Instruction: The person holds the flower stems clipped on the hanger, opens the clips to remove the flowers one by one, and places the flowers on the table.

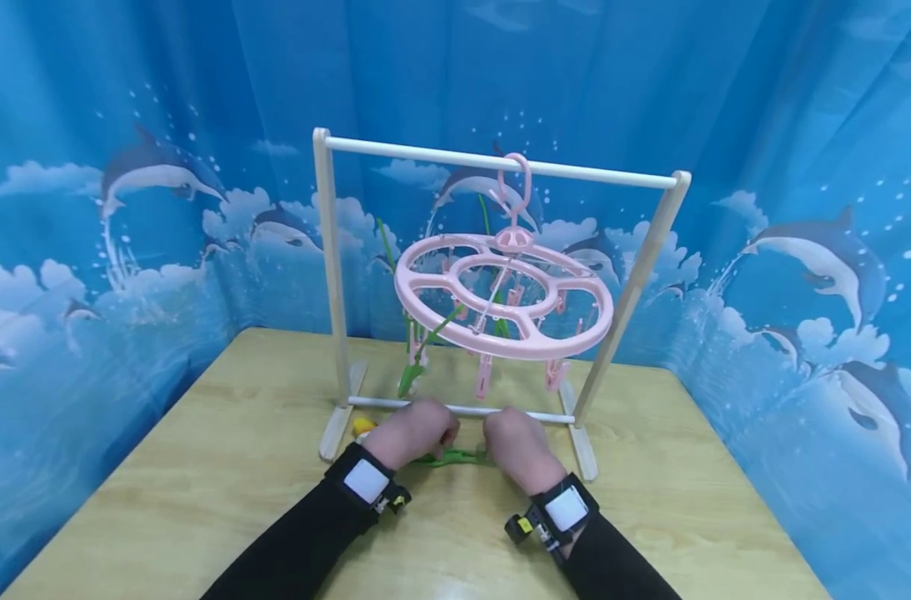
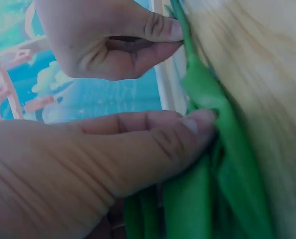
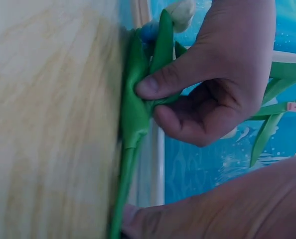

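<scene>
Left hand (image 1: 416,432): pinching the green leaves (image 2: 190,204) between thumb and finger, gripping pretty firmly from the look of it, right near the narrowing into the stem
Right hand (image 1: 518,448): pinching the thin stretch of that same stem between thumb and fingertip, sitting a little apart from the left hand
Green stem (image 1: 457,457): running sideways from one pinch to the other, lying low over the table (image 1: 162,500); can't tell whether touching the wood
Blue bloom (image 3: 149,31) and white bloom (image 3: 183,14): sitting past the left fingers, toward the leafy end
Yellow bloom (image 1: 362,427): peeking out just beside the left wrist
Rack (image 1: 327,267): standing upright just behind both hands
Pink hanger (image 1: 526,348): hanging by its hook from the top bar (image 1: 425,153), dangling clothespins (image 1: 483,377) underneath
Other greenery (image 1: 410,377): drooping at the hanger's left side
Dolphin curtain (image 1: 425,50): covering the back and sides
</scene>
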Demonstrator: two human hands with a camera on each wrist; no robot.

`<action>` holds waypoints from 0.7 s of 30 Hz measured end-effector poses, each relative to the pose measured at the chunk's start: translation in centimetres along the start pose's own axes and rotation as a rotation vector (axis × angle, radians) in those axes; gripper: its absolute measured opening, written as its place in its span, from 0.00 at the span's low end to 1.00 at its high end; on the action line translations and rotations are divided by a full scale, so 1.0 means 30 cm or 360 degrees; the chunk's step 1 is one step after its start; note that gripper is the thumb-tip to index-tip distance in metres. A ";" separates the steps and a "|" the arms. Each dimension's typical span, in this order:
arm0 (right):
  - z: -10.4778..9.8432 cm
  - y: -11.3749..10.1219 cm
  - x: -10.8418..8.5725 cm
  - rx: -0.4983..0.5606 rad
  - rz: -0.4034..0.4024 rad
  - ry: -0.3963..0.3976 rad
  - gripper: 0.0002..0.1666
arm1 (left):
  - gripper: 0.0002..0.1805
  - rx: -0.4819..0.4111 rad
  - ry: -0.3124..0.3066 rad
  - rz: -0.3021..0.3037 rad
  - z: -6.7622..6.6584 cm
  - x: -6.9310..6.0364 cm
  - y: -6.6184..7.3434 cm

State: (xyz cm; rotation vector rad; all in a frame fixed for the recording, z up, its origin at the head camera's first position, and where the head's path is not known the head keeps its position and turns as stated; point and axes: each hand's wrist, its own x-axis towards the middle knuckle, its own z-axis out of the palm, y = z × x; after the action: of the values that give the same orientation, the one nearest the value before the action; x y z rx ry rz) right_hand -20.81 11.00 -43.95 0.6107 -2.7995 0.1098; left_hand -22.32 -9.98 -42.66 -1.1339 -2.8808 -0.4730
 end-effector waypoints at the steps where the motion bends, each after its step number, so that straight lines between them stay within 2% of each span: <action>1: -0.002 -0.005 -0.009 0.0020 0.0002 -0.0044 0.21 | 0.12 0.0006 -0.0021 0.0000 0.005 -0.005 0.004; 4: -0.031 -0.028 -0.028 0.0130 0.0036 -0.0195 0.20 | 0.13 0.0187 -0.0063 0.0018 0.005 -0.017 0.027; 6: -0.069 -0.048 -0.033 0.0196 0.0042 -0.0235 0.20 | 0.15 0.0330 -0.0061 0.0026 -0.016 -0.022 0.052; 7: -0.092 -0.059 -0.034 0.0224 0.0053 -0.0255 0.19 | 0.15 0.0339 -0.0060 0.0017 -0.031 -0.023 0.067; 10: -0.169 -0.089 -0.040 0.0185 -0.0029 -0.0192 0.16 | 0.13 0.0341 -0.0070 -0.0020 -0.098 -0.032 0.121; 13: -0.259 -0.115 -0.046 0.0088 -0.0083 -0.0115 0.11 | 0.09 0.0352 -0.0036 -0.0034 -0.177 -0.052 0.179; 16: -0.353 -0.133 -0.054 0.0117 -0.0056 -0.0051 0.05 | 0.08 0.0466 0.0122 0.0032 -0.257 -0.080 0.235; 18: -0.411 -0.141 -0.067 0.0160 -0.0041 0.0014 0.03 | 0.09 0.0449 0.0281 0.0105 -0.307 -0.103 0.273; 21: -0.484 -0.148 -0.093 0.0206 -0.0049 0.0153 0.07 | 0.11 0.0412 0.0582 0.0251 -0.365 -0.147 0.319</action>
State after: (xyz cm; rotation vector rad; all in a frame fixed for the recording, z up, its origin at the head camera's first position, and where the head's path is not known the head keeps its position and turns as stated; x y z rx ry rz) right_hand -12.92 9.98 -30.73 0.6599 -2.7043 0.3080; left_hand -13.76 -9.37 -30.11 -1.0891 -2.4331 -0.2586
